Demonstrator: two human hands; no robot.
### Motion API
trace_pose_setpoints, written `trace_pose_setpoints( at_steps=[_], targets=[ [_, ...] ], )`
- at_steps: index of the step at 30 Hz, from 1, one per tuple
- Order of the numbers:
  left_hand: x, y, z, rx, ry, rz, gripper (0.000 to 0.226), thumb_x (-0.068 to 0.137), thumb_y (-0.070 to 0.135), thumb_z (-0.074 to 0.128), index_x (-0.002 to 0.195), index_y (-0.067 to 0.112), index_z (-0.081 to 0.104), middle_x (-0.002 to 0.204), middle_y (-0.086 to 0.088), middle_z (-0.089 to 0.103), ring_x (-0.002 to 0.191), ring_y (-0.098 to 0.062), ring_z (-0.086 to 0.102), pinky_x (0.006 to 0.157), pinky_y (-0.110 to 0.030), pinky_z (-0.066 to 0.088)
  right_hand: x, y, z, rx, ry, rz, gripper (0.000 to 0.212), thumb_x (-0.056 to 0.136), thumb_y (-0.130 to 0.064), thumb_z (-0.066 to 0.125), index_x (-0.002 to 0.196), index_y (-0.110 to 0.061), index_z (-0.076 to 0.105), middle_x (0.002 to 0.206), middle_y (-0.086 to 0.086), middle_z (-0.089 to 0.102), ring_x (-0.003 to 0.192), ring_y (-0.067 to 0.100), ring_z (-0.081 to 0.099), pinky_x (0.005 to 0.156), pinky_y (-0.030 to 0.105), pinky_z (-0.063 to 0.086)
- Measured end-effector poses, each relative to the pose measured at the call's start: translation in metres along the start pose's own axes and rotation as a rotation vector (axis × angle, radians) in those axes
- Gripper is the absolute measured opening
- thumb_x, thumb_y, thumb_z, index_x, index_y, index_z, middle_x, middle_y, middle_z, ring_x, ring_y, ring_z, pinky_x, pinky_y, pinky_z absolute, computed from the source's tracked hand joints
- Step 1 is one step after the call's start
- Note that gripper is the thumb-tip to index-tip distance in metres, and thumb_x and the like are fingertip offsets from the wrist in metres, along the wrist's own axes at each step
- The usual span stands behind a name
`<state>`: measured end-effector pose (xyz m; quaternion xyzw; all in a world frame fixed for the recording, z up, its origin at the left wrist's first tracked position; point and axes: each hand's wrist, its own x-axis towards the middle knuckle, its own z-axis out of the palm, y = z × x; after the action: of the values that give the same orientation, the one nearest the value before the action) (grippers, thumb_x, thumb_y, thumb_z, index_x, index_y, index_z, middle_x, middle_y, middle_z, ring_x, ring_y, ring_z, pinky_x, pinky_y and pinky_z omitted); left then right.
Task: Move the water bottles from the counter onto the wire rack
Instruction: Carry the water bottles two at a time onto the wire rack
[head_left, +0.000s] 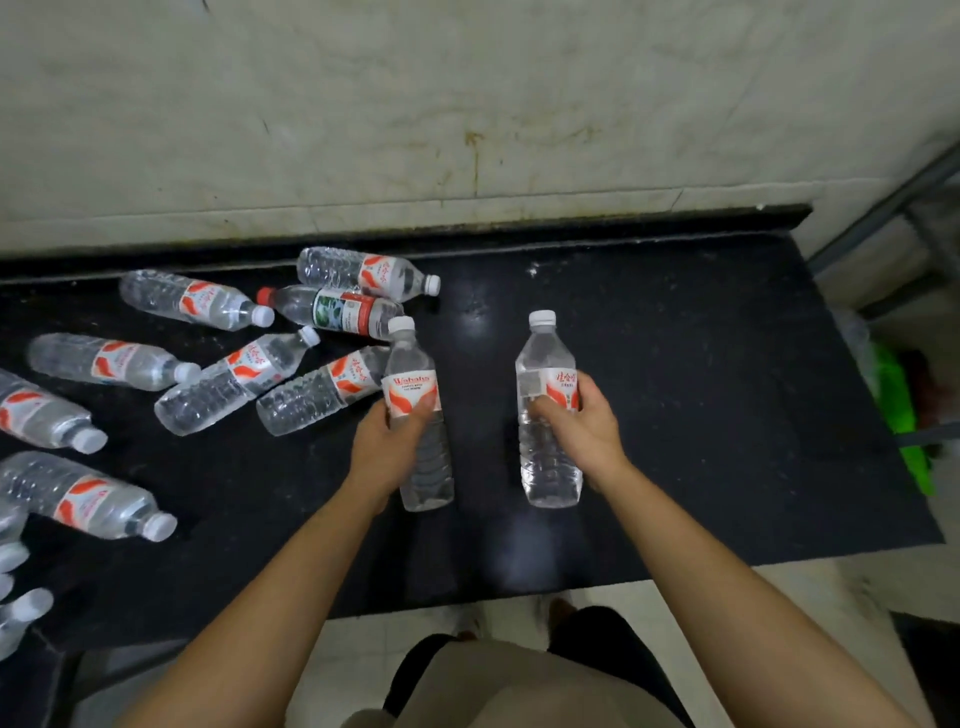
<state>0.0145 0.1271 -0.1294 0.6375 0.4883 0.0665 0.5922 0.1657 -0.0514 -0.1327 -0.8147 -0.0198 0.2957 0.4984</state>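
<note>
My left hand (387, 449) grips a clear water bottle with a red and white label (415, 374), held upright above the black counter (701, 415). My right hand (582, 431) grips a second clear bottle (545, 358) of the same kind, also upright, to the right of the first. Several more bottles lie on their sides on the counter's left half, among them one with a red cap and green label (332, 309). Grey metal bars of a rack (883, 208) show at the far right edge, mostly out of frame.
A stained pale wall (467, 104) runs behind the counter. Something bright green (904, 410) lies on the floor past the counter's right end. The counter's front edge is close to my body, with pale floor tiles below.
</note>
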Motion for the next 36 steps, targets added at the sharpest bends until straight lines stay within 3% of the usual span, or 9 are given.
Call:
trace_pose_setpoints(
  at_steps=[3, 8, 13, 18, 22, 25, 28, 32, 36],
  targets=[
    [0.007, 0.047, 0.014, -0.066, -0.060, 0.141, 0.042, 0.092, 0.044, 0.069, 0.121, 0.015, 0.063, 0.107, 0.002, 0.071, 0.088, -0.003, 0.066, 0.064, -0.012, 0.050, -0.015, -0.024, -0.025, 0.138, 0.107, -0.059, 0.035, 0.076, -0.029, 0.075, 0.108, -0.035, 0.064, 0.097, -0.009, 0.072, 0.091, 0.013, 0.070, 0.080, 0.033, 0.056],
    [-0.014, 0.115, 0.060, -0.127, -0.181, 0.313, 0.039, 0.089, 0.048, 0.071, 0.114, 0.018, 0.066, 0.102, 0.001, 0.075, 0.091, -0.015, 0.073, 0.082, -0.034, 0.060, -0.042, -0.048, -0.091, 0.275, 0.255, -0.135, 0.032, 0.078, -0.026, 0.076, 0.107, -0.031, 0.062, 0.102, -0.003, 0.072, 0.095, 0.018, 0.071, 0.081, 0.036, 0.058],
    [-0.075, 0.165, 0.111, -0.249, -0.364, 0.422, 0.031, 0.097, 0.039, 0.063, 0.118, 0.016, 0.065, 0.102, 0.000, 0.076, 0.091, -0.016, 0.074, 0.079, -0.032, 0.058, -0.076, -0.064, -0.168, 0.281, 0.357, -0.270, 0.048, 0.069, -0.043, 0.071, 0.114, -0.034, 0.058, 0.108, -0.008, 0.069, 0.100, 0.013, 0.068, 0.087, 0.037, 0.055],
    [-0.140, 0.206, 0.170, -0.320, -0.483, 0.540, 0.038, 0.094, 0.043, 0.065, 0.123, 0.018, 0.062, 0.112, 0.000, 0.074, 0.101, -0.017, 0.072, 0.091, -0.038, 0.057, -0.107, -0.059, -0.258, 0.296, 0.484, -0.387, 0.053, 0.068, -0.058, 0.077, 0.114, -0.037, 0.060, 0.106, -0.013, 0.072, 0.101, 0.008, 0.069, 0.096, 0.044, 0.055],
    [-0.194, 0.226, 0.236, -0.469, -0.583, 0.539, 0.039, 0.091, 0.041, 0.065, 0.120, 0.017, 0.059, 0.102, -0.003, 0.069, 0.089, -0.020, 0.068, 0.083, -0.040, 0.056, -0.125, -0.035, -0.342, 0.393, 0.565, -0.446, 0.058, 0.066, -0.066, 0.081, 0.113, -0.039, 0.060, 0.108, -0.008, 0.073, 0.103, 0.016, 0.071, 0.092, 0.054, 0.057],
    [-0.240, 0.233, 0.297, -0.594, -0.696, 0.452, 0.053, 0.082, 0.047, 0.071, 0.118, 0.013, 0.055, 0.087, -0.006, 0.061, 0.073, -0.021, 0.060, 0.072, -0.039, 0.052, -0.143, -0.011, -0.411, 0.406, 0.603, -0.483, 0.057, 0.066, -0.064, 0.080, 0.113, -0.039, 0.060, 0.106, -0.009, 0.072, 0.100, 0.012, 0.071, 0.088, 0.045, 0.060],
    [-0.286, 0.230, 0.359, -0.547, -0.666, 0.529, 0.047, 0.080, 0.039, 0.077, 0.114, 0.013, 0.057, 0.086, -0.005, 0.063, 0.073, -0.021, 0.062, 0.069, -0.036, 0.056, -0.158, 0.015, -0.477, 0.368, 0.639, -0.508, 0.054, 0.067, -0.063, 0.078, 0.110, -0.037, 0.061, 0.102, -0.013, 0.073, 0.093, 0.004, 0.071, 0.088, 0.038, 0.058],
    [-0.326, 0.226, 0.425, -0.413, -0.581, 0.598, 0.056, 0.070, 0.033, 0.088, 0.114, 0.010, 0.062, 0.097, -0.008, 0.069, 0.087, -0.026, 0.067, 0.083, -0.046, 0.057, -0.157, 0.039, -0.554, 0.373, 0.670, -0.487, 0.055, 0.063, -0.071, 0.081, 0.107, -0.045, 0.060, 0.103, -0.014, 0.073, 0.097, 0.011, 0.071, 0.089, 0.050, 0.058],
    [-0.344, 0.235, 0.476, -0.286, -0.550, 0.695, 0.046, 0.074, 0.020, 0.085, 0.114, 0.011, 0.063, 0.098, -0.004, 0.074, 0.085, -0.016, 0.070, 0.078, -0.033, 0.059, -0.148, 0.047, -0.609, 0.399, 0.693, -0.492, 0.063, 0.065, -0.066, 0.081, 0.117, -0.037, 0.060, 0.108, -0.008, 0.072, 0.099, 0.014, 0.071, 0.091, 0.051, 0.058]
  ],
)
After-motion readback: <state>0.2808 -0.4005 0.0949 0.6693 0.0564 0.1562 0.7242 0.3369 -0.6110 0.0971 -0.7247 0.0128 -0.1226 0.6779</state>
